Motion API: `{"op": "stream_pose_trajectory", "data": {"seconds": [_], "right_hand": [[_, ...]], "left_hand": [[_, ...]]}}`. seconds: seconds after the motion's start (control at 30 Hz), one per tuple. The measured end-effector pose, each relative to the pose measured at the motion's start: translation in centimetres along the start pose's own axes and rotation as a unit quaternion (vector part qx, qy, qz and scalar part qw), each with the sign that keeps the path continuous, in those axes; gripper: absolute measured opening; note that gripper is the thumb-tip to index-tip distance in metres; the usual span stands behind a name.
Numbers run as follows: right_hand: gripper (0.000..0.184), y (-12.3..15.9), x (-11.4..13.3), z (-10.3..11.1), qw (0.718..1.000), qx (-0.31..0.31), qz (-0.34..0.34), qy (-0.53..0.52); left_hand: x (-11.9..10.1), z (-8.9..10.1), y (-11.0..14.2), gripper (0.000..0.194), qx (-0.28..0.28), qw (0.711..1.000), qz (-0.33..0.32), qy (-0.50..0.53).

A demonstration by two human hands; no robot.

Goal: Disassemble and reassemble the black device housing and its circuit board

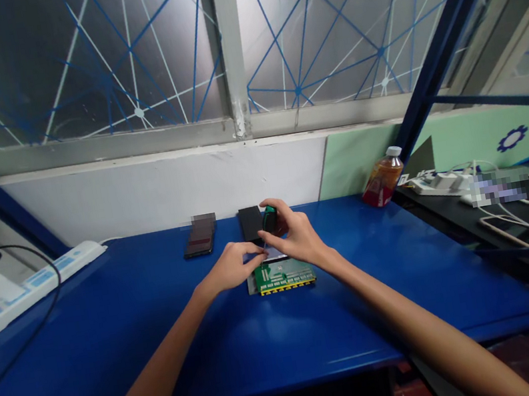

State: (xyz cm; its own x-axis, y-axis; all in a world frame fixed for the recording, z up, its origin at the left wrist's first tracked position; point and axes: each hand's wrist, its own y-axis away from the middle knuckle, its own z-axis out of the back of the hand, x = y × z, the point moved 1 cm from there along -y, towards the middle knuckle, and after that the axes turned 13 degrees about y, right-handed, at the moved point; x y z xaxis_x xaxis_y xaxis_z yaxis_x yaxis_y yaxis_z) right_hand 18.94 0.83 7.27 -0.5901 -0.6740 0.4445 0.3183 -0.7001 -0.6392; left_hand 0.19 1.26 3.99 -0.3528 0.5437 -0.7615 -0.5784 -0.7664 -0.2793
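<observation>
A green circuit board with yellow connectors along its near edge lies on the blue table. My right hand is closed round a screwdriver with a green and black handle, held upright over the board's far left part. My left hand rests at the board's left edge, its fingers curled and pressed on it, steadying it.
A dark phone and a black flat case lie behind the board. A white power strip with a black cable sits at the left. An orange drink bottle stands at the back right, with cables and chargers on a dark bench beside it.
</observation>
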Motion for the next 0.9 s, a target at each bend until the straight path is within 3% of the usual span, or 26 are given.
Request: {"op": "stream_pose_trajectory", "data": {"seconds": [0.33,0.53,0.9], "right_hand": [[0.048,0.23,-0.17,0.04,1.0,0.013,0.014,0.015],[0.05,0.3,-0.15,0.12,0.999,0.021,0.026,0.021],[0.073,0.42,0.72,0.09,0.996,0.078,0.038,0.0]], "left_hand": [[0.03,-0.19,0.05,0.024,0.012,1.0,-0.004,-0.004],[0.15,-0.14,-0.01,0.02,-0.013,1.0,-0.026,0.007],[-0.04,0.02,-0.1,0.019,-0.019,0.999,-0.009,0.038]]}}
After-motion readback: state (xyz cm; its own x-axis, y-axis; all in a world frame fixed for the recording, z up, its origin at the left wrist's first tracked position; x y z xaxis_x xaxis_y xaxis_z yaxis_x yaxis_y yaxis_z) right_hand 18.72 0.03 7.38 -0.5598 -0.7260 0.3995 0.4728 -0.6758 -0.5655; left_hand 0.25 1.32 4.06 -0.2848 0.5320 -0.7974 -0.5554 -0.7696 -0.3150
